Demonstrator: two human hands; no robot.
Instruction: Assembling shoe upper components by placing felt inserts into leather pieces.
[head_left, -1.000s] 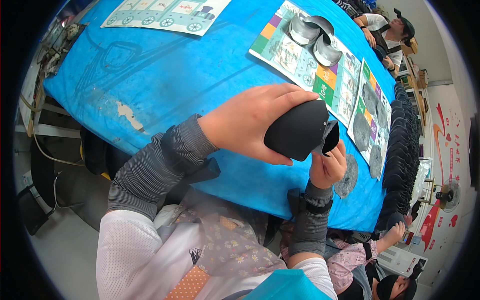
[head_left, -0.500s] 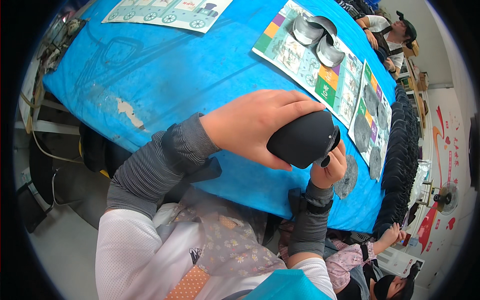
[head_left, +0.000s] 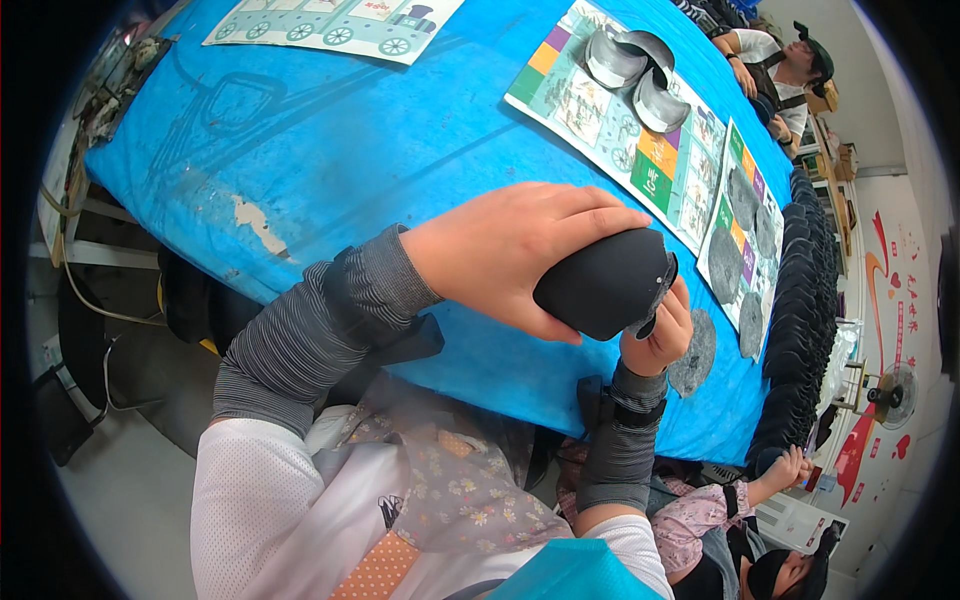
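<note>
Held above the table's near edge is a smooth black domed piece [head_left: 606, 283], whose kind I cannot make out. My left hand [head_left: 515, 250] wraps it from the left, thumb underneath and fingers over the top. At its right end my right hand [head_left: 662, 335] is closed on the rim, where a dark curled edge shows beside the fingers. The piece hides part of the right-hand fingers. Beyond my hands, several curved grey-black shells [head_left: 635, 75] rest on a printed mat [head_left: 548, 92].
A blue cover [head_left: 330, 150] spreads over the table. Flat grey ovals [head_left: 693, 355] lie at right, some on a second mat [head_left: 768, 262]. A long row of stacked black curved pieces [head_left: 797, 330] lines the right edge. Two people sit nearby, one person's hand [head_left: 785, 468] at lower right.
The black piece has tilted slightly at its right end, and the dark edge by my right fingers shows a different shape. My left hand has stayed almost still.
</note>
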